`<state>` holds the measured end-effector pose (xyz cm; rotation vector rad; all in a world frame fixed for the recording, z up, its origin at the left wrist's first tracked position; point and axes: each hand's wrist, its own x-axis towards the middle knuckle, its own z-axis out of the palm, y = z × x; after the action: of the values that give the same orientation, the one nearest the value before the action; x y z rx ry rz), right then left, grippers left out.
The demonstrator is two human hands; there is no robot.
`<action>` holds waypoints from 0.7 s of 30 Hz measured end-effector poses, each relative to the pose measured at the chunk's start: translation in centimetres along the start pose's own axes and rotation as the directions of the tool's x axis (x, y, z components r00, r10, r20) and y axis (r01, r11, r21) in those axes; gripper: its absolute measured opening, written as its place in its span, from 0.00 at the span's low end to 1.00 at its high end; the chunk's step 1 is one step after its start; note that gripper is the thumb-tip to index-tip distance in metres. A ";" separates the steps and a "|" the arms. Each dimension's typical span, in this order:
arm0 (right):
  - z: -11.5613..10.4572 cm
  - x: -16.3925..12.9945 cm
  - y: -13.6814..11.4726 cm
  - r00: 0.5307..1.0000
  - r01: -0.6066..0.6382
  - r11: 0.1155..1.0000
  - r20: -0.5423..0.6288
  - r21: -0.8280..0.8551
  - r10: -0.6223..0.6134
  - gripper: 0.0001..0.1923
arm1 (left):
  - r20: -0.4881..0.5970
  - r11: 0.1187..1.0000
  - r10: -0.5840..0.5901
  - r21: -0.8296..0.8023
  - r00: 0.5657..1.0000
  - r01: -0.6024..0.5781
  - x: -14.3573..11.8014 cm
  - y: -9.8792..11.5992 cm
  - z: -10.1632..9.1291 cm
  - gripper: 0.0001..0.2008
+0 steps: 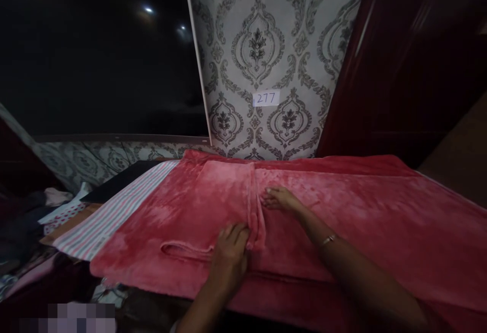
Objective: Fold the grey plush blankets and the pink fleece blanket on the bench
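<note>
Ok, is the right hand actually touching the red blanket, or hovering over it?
Touching. In the head view the right hand lies flat on the red blanket, its fingers pressed into the pile beside the folded edge, with no gap showing beneath them.

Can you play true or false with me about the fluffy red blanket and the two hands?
1. Both hands rest on the fluffy red fleece blanket. True.
2. The left hand holds a pair of scissors. False: it presses on a folded edge of the blanket and holds no tool.
3. The right hand lies flat on the blanket, with a thin bracelet at its wrist. True.
4. The small paper label on the patterned wallpaper reads 500. False: it reads 277.
5. A pink and white striped cloth lies to the left of the blanket. True.
</note>
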<state>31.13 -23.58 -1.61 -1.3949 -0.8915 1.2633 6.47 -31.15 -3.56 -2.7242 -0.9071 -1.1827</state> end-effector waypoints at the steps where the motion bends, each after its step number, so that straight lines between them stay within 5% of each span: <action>1: 0.7 1.1 -0.3 1.000 -0.016 1.000 0.004 0.003 0.016 0.04 | 0.002 1.000 0.013 -0.006 1.000 -0.013 -0.3 -0.1 -0.2 0.21; 6: 3.1 6.1 -1.3 0.998 -0.019 1.000 -0.067 0.017 0.020 0.13 | 0.020 1.000 0.001 -0.008 1.000 -0.001 -1.3 -0.3 0.2 0.23; 12: 5.7 11.0 -2.3 0.963 0.162 0.984 -0.208 -0.073 -0.173 0.33 | 0.021 0.999 0.034 0.039 0.999 -0.035 -1.9 -0.3 1.6 0.24; 17: 5.1 12.5 -1.7 0.907 0.280 0.930 -0.251 -0.238 -0.337 0.38 | -0.035 0.994 0.057 0.090 0.998 -0.053 -2.8 -0.9 2.5 0.24; 21: 3.8 12.5 -0.3 0.876 0.300 0.888 -0.267 -0.347 -0.401 0.37 | 0.030 0.991 0.054 0.125 0.998 -0.057 -3.1 -1.0 3.4 0.22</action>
<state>29.66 -10.80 -3.99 -1.5331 -1.0691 0.6050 6.54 -31.03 -8.31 -2.6532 -0.8705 -1.0448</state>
